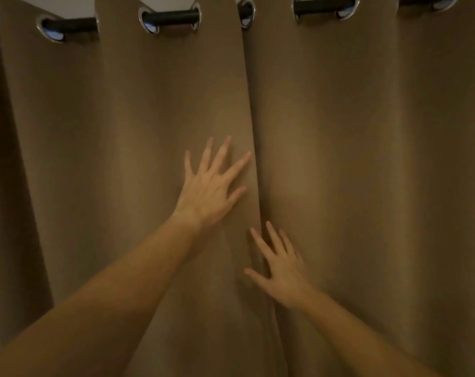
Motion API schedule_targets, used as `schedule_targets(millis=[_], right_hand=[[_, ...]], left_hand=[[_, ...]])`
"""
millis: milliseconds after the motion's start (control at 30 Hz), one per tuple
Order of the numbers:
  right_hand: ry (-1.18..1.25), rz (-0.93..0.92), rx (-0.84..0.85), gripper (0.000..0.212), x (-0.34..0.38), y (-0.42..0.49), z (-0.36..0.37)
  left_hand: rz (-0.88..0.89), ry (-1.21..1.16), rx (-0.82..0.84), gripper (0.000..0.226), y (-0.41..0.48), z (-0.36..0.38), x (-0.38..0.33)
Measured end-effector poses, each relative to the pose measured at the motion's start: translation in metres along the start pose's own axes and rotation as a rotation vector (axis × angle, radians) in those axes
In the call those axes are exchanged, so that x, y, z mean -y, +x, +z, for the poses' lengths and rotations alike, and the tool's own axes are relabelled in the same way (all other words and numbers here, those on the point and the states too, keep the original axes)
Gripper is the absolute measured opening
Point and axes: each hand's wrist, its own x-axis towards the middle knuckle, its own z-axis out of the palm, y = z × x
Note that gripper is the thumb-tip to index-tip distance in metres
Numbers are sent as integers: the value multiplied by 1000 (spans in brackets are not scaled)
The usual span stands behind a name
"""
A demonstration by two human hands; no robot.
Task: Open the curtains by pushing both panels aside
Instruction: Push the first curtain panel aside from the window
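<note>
Two brown curtain panels hang closed from metal eyelets on a black rod (171,17). The left panel (116,137) and the right panel (366,148) meet at a seam running down the middle. My left hand (211,189) lies flat on the left panel's inner edge, fingers spread, holding nothing. Lower down, my right hand (281,268) rests with fingers apart across the seam, fingertips on the right panel's edge. Neither hand grips the fabric.
A darker strip of fabric or shadow (2,186) hangs at the far left. Pale wall shows above the rod at the top left. The window behind the panels is hidden.
</note>
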Motion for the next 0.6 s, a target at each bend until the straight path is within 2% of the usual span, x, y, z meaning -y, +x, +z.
schedule_targets(millis=[200,600], right_hand=[[38,-96,-27,92,-19,29,30],[72,-241,-17,92,-26,72,69]], left_hand=[[59,97,-32,74,39,42,-15],[-60,320,-96,88,60,101,13]])
